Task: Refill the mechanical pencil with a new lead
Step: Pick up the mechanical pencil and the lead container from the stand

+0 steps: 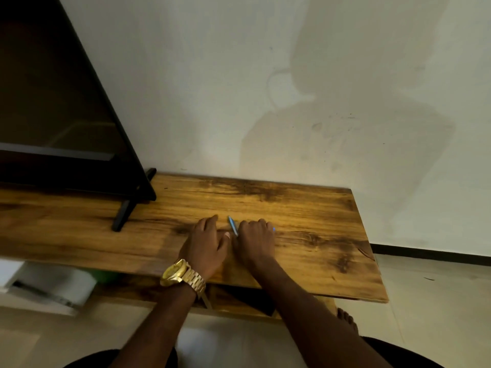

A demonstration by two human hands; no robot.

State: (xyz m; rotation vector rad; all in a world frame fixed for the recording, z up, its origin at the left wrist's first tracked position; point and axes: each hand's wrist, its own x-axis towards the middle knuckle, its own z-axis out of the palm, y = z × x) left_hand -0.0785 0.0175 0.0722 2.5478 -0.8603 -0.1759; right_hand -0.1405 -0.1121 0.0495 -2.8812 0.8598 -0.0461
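Observation:
A slim blue mechanical pencil (232,226) sticks out between my two hands, its tip pointing away and to the left. My right hand (256,241) is curled over its lower end and seems to grip it; a small blue bit shows at that hand's far side (273,229). My left hand (206,241), with a gold watch on the wrist, rests palm down on the wooden tabletop (305,208) just left of the pencil, thumb stretched toward it. No lead or lead case is visible. Whether the left hand touches the pencil is hidden.
A black flat screen (61,107) on a black foot (123,215) stands at the left of the tabletop. A white wall rises behind. The tabletop ends at the right (377,261). A white box sits on the floor below left (47,285).

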